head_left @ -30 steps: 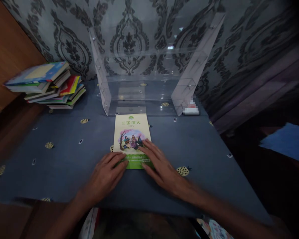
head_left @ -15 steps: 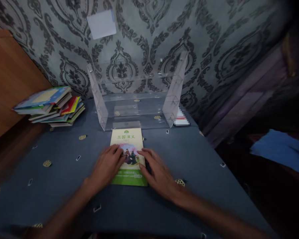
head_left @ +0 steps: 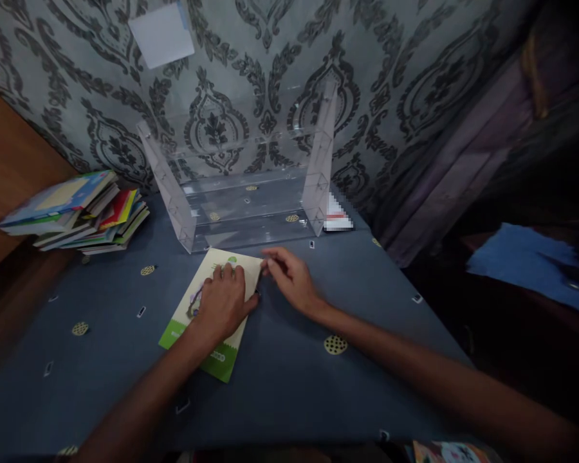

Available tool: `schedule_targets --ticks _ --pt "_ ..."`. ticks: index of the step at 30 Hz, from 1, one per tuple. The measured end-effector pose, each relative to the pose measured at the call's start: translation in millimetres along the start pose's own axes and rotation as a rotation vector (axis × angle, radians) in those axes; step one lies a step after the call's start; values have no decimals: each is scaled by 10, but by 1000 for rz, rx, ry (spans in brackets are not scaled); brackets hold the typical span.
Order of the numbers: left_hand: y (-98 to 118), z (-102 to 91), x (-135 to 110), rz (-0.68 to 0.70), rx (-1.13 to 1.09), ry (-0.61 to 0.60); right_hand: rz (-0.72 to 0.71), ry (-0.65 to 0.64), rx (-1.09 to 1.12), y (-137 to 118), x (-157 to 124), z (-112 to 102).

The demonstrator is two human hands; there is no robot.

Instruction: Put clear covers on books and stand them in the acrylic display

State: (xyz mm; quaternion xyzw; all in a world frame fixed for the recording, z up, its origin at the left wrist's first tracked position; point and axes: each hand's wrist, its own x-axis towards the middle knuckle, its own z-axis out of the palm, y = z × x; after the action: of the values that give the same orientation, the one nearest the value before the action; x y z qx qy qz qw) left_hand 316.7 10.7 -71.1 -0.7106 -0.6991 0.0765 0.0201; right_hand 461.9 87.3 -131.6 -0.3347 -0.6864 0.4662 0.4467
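A thin book with a cream and green cover and a coloured picture lies on the blue cloth, turned at a slant with its top toward the right. My left hand rests palm down over the cover, fingers extended toward the top and thumb out by the right edge. It hides much of the picture and title. At the book's upper right corner, the thumb and fingertips of my right hand close on the corner. Just behind the book stands a clear tiered acrylic rack with pale side panels.
To the left, a messy stack of books sits against a wooden panel. A pixelated white item is right of the rack. Patterned wallpaper rises behind; a blue cloth item lies beyond the table's right edge.
The book has turned clockwise and shifted left. My left hand has moved onto the middle of the cover; my right hand has gone from the side up to the top right corner.
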Motion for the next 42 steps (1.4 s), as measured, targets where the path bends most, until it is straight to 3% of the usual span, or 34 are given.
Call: schedule_targets --ticks 3,8,20,28,33,37,42 --pt "63 -40 21 -18 16 -33 15 126 55 254 238 5" --pt "83 -100 54 -13 20 -67 46 158 136 446 283 -12" --pt "-89 -235 89 41 -95 -90 51 154 176 358 245 -32" --pt "33 -170 55 -2 -35 -89 12 140 103 289 196 -29" --pt "131 -93 10 -2 -2 -45 -49 7 -24 166 133 -10" --pt "-101 -71 -93 113 -47 -31 -97 -115 -185 76 73 -9" --pt "-752 60 -482 382 -169 -144 -114 -97 -256 91 56 -14"
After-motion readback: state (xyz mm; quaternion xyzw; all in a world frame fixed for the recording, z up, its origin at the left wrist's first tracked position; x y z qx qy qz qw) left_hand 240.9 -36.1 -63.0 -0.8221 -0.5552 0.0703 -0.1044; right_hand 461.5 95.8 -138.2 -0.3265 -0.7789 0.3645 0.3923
